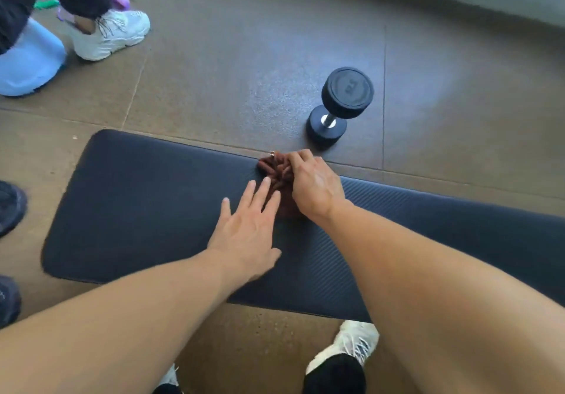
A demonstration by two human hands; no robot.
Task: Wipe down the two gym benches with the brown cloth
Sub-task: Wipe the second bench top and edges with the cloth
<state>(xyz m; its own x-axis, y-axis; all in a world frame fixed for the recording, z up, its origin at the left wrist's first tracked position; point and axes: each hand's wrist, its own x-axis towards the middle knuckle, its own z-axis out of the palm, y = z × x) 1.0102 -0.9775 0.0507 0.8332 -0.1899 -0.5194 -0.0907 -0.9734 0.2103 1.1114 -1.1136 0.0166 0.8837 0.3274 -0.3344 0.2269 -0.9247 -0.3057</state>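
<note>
A dark padded gym bench (pixel 146 204) runs across the middle of the head view, from the left to the right edge. The brown cloth (pixel 276 176) lies bunched up on the bench's far edge. My right hand (pixel 315 186) is closed over the cloth, fingers gripping its folds. My left hand (pixel 247 225) lies flat on the bench just left of the cloth, fingers spread, its fingertips touching the cloth's near side. Only one bench is in view.
A black dumbbell (pixel 339 103) stands on the brown rubber floor just beyond the bench. Another person's leg and white sneaker (pixel 113 33) are at the top left beside a light blue object (pixel 27 60). Dark shoes (pixel 9 207) sit at the left edge; my own feet (pixel 345 357) are below.
</note>
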